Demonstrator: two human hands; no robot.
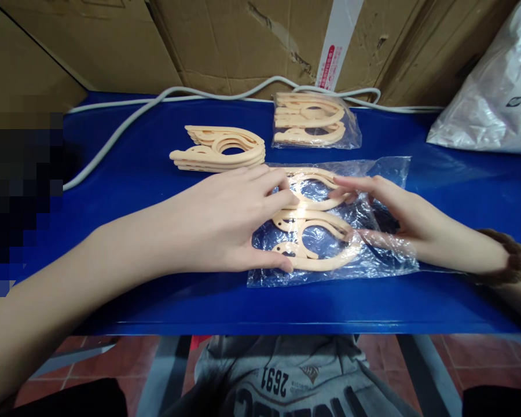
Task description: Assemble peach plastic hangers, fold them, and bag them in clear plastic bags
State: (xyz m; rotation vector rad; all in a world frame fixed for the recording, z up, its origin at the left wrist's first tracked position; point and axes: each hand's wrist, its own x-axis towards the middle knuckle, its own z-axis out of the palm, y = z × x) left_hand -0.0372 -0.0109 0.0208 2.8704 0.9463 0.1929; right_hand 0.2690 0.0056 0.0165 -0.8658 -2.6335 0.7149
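Glossy blue tabletop is backed by brown cardboard; centrally, curved cream plastic hangers inside a clear plastic bag are touched by left hand and right hand, fingers spread.

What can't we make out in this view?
- Left ends of the bagged folding hangers: head view, partly covered by the left hand.
- Whether the right hand grips hangers or just the clear plastic bag: head view, shiny film and blur at its fingertips.
- Exact count in the loose hanger stack: head view, overlapping layers.
- Far side of the white plastic sack: head view, cut off by the right edge.
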